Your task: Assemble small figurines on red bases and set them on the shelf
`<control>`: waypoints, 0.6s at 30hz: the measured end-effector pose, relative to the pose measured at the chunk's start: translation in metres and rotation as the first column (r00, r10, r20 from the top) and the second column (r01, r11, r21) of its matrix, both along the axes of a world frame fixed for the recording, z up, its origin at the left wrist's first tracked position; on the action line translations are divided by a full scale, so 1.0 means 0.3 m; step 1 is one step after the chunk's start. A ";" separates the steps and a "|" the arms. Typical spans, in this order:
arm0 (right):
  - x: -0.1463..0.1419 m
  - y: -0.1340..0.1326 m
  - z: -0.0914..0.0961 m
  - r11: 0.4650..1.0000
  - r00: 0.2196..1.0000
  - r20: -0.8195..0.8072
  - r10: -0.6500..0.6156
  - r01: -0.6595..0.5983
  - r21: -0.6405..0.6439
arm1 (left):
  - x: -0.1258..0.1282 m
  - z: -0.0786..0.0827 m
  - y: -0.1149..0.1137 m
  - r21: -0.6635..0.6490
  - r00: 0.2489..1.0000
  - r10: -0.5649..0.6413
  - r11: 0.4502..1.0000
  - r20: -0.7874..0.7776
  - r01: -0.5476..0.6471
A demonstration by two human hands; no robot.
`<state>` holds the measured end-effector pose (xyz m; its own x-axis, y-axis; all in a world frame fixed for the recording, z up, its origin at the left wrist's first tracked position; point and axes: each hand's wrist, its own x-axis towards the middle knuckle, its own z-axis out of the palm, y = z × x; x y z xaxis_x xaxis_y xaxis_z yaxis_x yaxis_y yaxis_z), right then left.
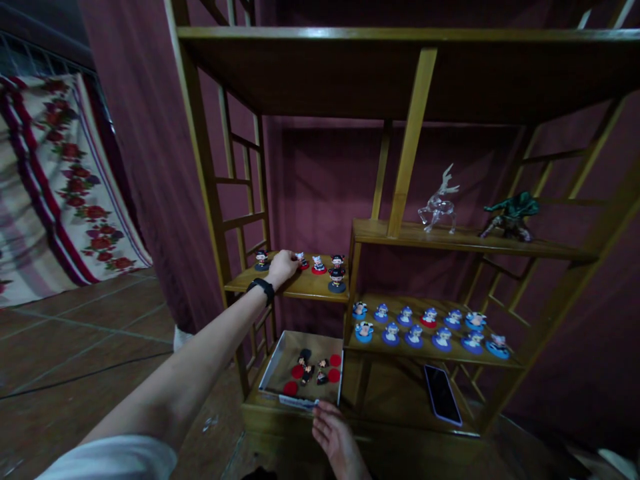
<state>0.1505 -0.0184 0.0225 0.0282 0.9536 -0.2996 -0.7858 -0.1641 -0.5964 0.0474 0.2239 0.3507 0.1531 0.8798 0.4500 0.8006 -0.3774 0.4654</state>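
My left hand (283, 266) reaches out to the small left shelf (300, 288) and is closed around something among the little figurines; what it grips is hidden. Beside it stand a dark-based figurine (261, 260), red-based ones (319, 265) and a black one (337, 277). A black band sits on that wrist. My right hand (334, 433) rests low, fingers touching the front edge of a shallow cardboard box (280, 363) that holds several figurines and red discs (313, 371).
A wooden display rack fills the view. Its lower right shelf (430, 353) carries several blue-based figurines. A phone (442, 393) lies on the bottom board. A glass deer (439, 202) and a green figure (511, 215) stand higher up. A floral cloth (60, 187) hangs left.
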 end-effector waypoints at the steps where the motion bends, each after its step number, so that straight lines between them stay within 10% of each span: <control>1: 0.001 0.000 -0.001 1.000 1.000 0.001 -0.002 0.002 -0.003 | -0.003 -0.003 0.004 -0.011 1.000 -0.004 1.000 -0.005 0.003; 14: 0.010 -0.024 0.034 1.000 1.000 -0.001 -0.003 0.003 0.029 | -0.056 0.016 0.004 -0.087 0.997 -0.069 0.994 -0.019 0.067; 18: 0.014 -0.019 0.029 1.000 1.000 -0.014 0.001 -0.001 0.027 | -0.043 0.054 -0.059 0.108 0.996 -0.090 0.990 0.001 0.089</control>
<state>0.1547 -0.0241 0.0313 0.0228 0.9615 -0.2738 -0.7942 -0.1489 -0.5892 0.0347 0.2061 0.3671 0.2264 0.8087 0.5429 0.7587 -0.4959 0.4224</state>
